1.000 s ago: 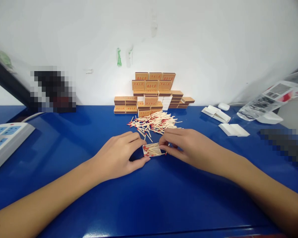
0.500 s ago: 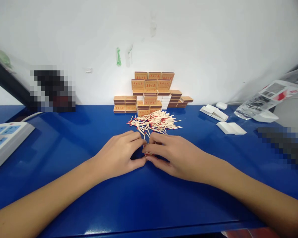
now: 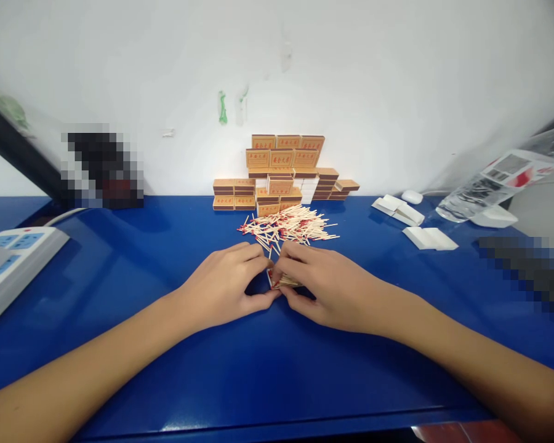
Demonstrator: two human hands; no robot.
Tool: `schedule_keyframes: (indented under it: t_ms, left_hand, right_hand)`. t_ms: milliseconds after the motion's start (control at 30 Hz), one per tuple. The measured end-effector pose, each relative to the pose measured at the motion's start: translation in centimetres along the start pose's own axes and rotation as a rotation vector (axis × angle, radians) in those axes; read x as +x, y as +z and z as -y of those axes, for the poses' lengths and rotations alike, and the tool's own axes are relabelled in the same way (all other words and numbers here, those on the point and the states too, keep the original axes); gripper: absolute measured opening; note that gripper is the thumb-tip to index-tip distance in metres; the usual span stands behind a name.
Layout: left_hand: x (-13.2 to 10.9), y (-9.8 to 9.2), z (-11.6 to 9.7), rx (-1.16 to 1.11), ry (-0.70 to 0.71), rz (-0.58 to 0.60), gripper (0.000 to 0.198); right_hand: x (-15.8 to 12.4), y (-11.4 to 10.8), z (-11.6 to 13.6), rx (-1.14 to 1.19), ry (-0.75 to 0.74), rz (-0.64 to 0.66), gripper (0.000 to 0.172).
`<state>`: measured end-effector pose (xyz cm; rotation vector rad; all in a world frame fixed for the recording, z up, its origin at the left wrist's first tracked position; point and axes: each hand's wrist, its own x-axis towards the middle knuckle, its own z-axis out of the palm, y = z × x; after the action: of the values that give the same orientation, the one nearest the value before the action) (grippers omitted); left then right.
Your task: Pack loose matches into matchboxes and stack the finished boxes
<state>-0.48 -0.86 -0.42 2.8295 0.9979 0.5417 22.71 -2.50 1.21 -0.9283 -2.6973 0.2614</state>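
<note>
My left hand [image 3: 221, 286] and my right hand [image 3: 325, 283] meet in the middle of the blue table [image 3: 166, 344]. Between their fingertips sits a small white matchbox tray [image 3: 284, 281] filled with red-tipped matches. Both hands pinch it, the left at its left end, the right over its top and right side, which hides most of the tray. Just behind the hands lies a loose pile of matches [image 3: 289, 226]. Orange matchboxes [image 3: 281, 172] are stacked against the white wall.
Empty white trays [image 3: 399, 210] and another pair [image 3: 429, 238] lie at the right, near a clear plastic bag [image 3: 489, 184]. A white power strip [image 3: 9, 258] sits at the left edge. Blurred dark patches stand at left rear and far right.
My right hand slid left from the tray's right end to cover most of the tray and its matches. My left hand stayed put.
</note>
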Motion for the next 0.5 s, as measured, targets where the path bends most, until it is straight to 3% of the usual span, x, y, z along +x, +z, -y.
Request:
schedule_keyframes:
  t_ms: [267, 500]
  left_hand:
    - [-0.06, 0.08, -0.15, -0.001, 0.004, 0.004, 0.017]
    - [-0.04, -0.12, -0.09, 0.016, 0.011, 0.005, 0.016]
  right_hand:
    - [0.0, 0.05, -0.61, 0.066, -0.01, 0.02, 0.007]
    - [0.11, -0.29, -0.64, 0.274, 0.042, 0.003, 0.004]
